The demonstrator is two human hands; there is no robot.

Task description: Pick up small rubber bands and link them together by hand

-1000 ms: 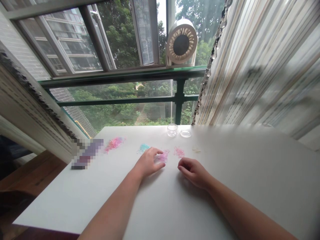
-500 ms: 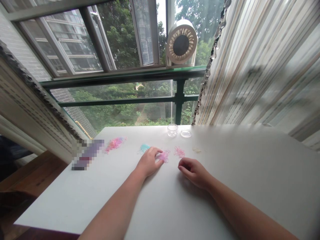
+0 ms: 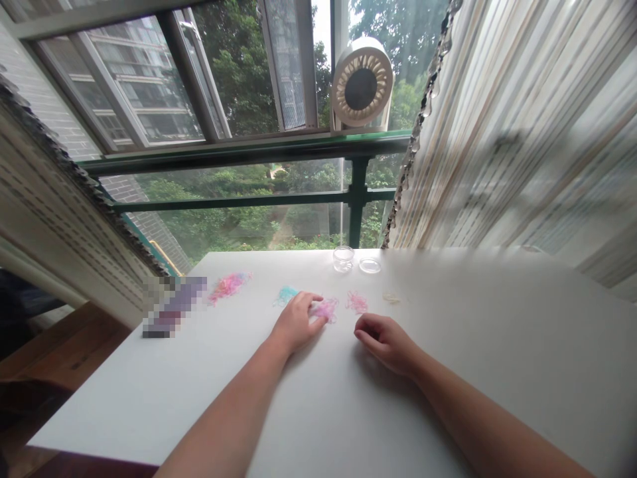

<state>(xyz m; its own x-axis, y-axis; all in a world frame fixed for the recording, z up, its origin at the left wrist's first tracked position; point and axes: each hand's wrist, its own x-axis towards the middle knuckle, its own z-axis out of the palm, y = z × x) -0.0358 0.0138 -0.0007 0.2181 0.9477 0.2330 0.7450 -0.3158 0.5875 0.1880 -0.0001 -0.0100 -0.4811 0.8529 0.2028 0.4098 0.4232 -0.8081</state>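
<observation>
My left hand (image 3: 297,323) rests at a small pile of pinkish-purple elastic bands (image 3: 327,309), its thumb and fingers apart at the pile's near-left side. A turquoise pile of bands (image 3: 285,295) lies just beyond that hand and is partly covered by it. Close by on the white table (image 3: 308,411), my right hand (image 3: 382,338) is loosely curled, fingertips against the thumb, with nothing visible in it. A pink pile of bands (image 3: 357,302) sits just past the right hand. Farther right are a few pale yellow bands (image 3: 391,298).
A larger mixed-colour heap of bands (image 3: 230,287) lies at the left, beside a blurred-out purplish item (image 3: 175,309). Near the far table edge stand a clear round container (image 3: 343,259) and a clear lid (image 3: 369,266). A white fan (image 3: 362,83) stands at the window, above the railing.
</observation>
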